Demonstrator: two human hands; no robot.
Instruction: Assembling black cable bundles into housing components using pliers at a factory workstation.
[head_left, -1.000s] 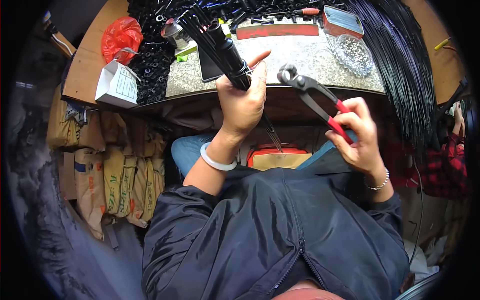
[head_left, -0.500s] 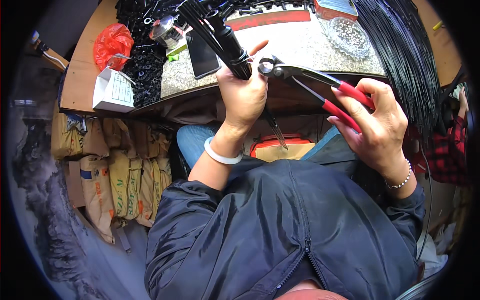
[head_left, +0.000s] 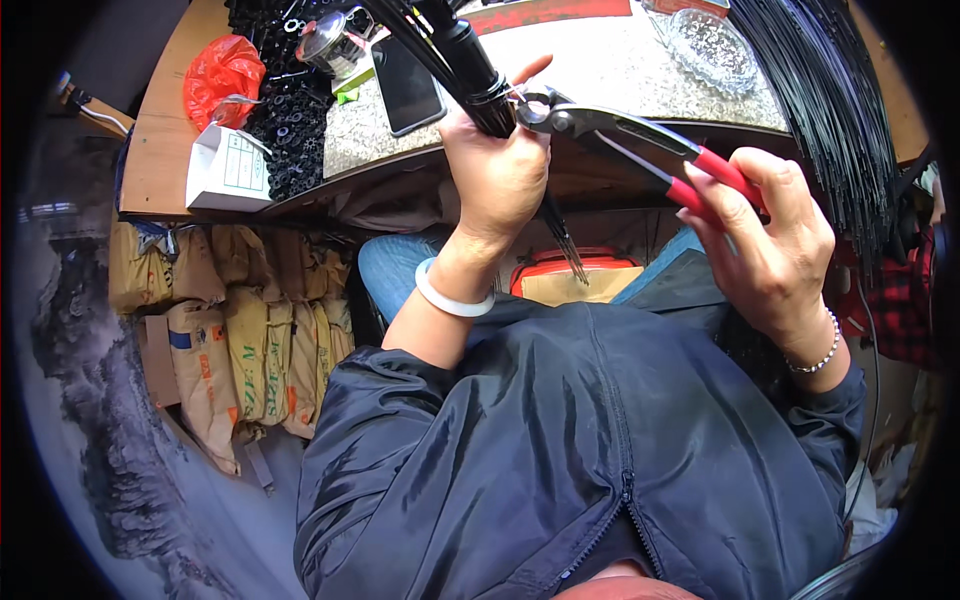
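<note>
"Where is the rod bundle [head_left: 436,58]?"
"In my left hand [head_left: 497,180], at the worktop's [head_left: 620,60] near edge; likely stiff, slick, best gripped mid-length. My right hand [head_left: 768,235] holds pincers [head_left: 562,121] by red handles [head_left: 728,175]."

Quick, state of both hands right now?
Left hand: closed, holding a bundle of black rods.
Right hand: closed, holding red-handled pincers, handles parted.
</note>
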